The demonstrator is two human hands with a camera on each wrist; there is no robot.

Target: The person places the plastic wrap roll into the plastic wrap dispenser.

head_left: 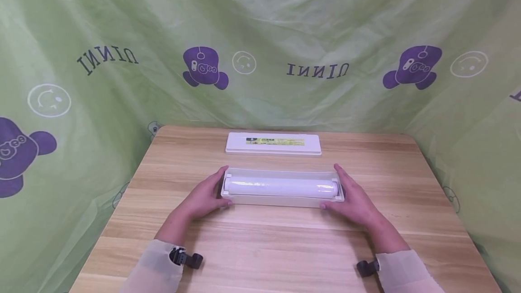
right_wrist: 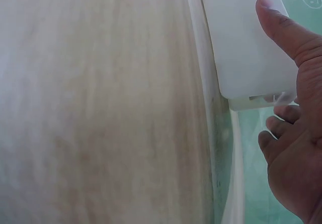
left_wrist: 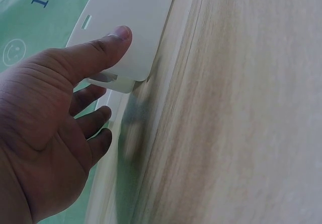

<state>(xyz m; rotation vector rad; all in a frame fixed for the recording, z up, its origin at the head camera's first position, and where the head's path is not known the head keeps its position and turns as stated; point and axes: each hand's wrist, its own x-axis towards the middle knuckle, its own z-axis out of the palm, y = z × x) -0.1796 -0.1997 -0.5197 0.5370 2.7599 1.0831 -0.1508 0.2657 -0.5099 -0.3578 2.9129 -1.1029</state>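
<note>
A long white box (head_left: 281,201), its top off, holds a roll of cling film (head_left: 281,187) lying lengthwise inside it. My left hand (head_left: 206,196) grips the box's left end, thumb on the near side and fingers round the back. At the opposite end my right hand (head_left: 355,200) holds it the same way. The left wrist view shows the left thumb (left_wrist: 108,48) against the smooth side of the box (left_wrist: 133,22). In the right wrist view the right thumb (right_wrist: 282,25) lies along the box (right_wrist: 246,43), fingers behind its end.
Behind the box lies a flat white lid (head_left: 273,148) with a yellow-green label. Both stand on a wood-grain table (head_left: 260,248). A green curtain (head_left: 260,103) with purple figures hangs round the back and sides, close to the table's edges.
</note>
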